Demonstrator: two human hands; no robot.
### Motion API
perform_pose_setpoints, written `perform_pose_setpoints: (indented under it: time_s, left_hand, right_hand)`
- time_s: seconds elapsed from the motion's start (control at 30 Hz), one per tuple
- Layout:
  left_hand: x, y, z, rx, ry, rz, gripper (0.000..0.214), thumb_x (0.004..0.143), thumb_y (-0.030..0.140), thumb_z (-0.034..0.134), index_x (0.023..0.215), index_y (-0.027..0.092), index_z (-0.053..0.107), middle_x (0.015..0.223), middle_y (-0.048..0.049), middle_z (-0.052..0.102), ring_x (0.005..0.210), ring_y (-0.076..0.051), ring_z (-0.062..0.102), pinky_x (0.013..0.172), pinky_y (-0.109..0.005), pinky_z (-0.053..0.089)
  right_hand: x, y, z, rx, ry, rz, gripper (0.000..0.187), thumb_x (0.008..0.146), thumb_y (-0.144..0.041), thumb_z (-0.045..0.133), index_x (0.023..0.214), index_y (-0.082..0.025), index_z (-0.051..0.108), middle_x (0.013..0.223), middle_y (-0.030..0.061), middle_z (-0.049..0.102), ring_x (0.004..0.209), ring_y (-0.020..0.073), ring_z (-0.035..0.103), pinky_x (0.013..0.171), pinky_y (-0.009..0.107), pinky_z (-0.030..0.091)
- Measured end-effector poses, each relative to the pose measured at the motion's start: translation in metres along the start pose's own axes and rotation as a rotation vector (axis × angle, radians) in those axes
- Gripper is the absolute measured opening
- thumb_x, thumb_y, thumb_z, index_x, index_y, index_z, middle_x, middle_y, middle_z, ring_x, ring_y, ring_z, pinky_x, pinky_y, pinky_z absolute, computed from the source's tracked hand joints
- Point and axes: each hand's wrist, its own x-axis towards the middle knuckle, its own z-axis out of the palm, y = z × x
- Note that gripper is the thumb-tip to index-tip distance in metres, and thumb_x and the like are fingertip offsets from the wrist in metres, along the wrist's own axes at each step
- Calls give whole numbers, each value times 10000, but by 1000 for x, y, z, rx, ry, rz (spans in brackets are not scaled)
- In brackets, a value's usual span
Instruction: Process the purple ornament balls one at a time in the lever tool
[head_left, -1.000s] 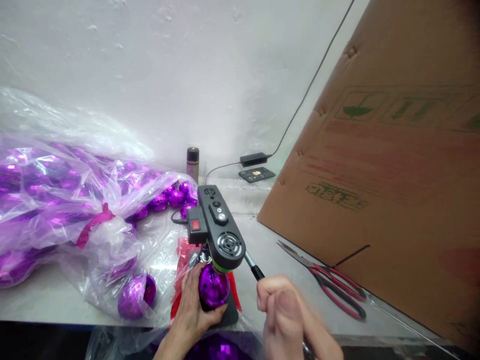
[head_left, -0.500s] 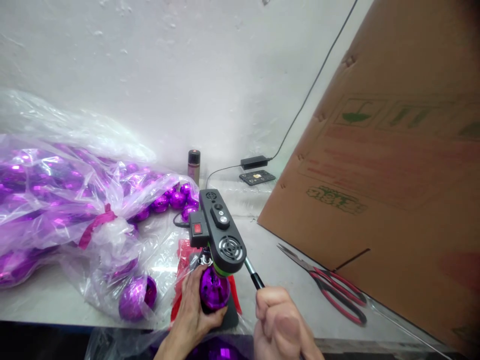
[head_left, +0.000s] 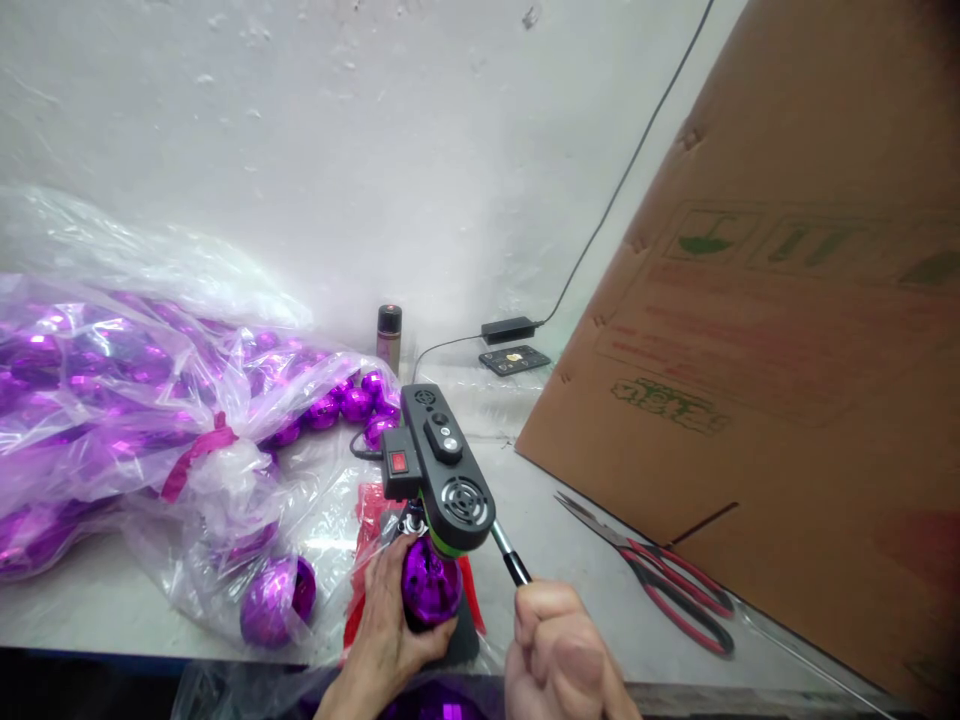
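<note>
My left hand (head_left: 386,620) is wrapped round a shiny purple ball (head_left: 429,585) that sits on the base of a small black bench press (head_left: 442,470), right under its head. My right hand (head_left: 559,655) is closed in a fist on the black lever handle (head_left: 514,563) that sticks out of the machine's right side. A red switch shows on the machine's left face.
A clear plastic bag (head_left: 150,400) full of purple balls lies to the left, with one loose ball (head_left: 277,600) near the table edge. Red-handled scissors (head_left: 660,580) lie to the right, before a large leaning cardboard sheet (head_left: 780,350). A spray can (head_left: 388,335) and a power adapter (head_left: 510,328) stand by the wall.
My right hand has shifted slightly down and left on the lever. The left hand keeps its hold on the ball under the machine head.
</note>
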Motion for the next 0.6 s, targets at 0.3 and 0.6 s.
perform_pose_setpoints:
  time_s: [0.3, 0.6]
  left_hand:
    - [1, -6, 3, 12, 25, 31, 872, 711, 345, 871, 1529, 184, 616, 1418, -219, 793, 1303, -494, 780, 1122, -723, 653]
    - [0, -7, 9, 8, 53, 55, 872, 711, 338, 865, 1527, 180, 603, 1390, -212, 797, 1282, -478, 795, 1117, -706, 665]
  right_hand:
    - [-3, 2, 0, -2, 22, 7, 512, 1197, -211, 512, 688, -208, 457, 631, -66, 505, 517, 55, 446, 530, 222, 362]
    - [8, -2, 9, 21, 62, -5, 570, 1200, -236, 498, 639, -209, 397, 569, -80, 389, 474, 50, 416, 472, 213, 315]
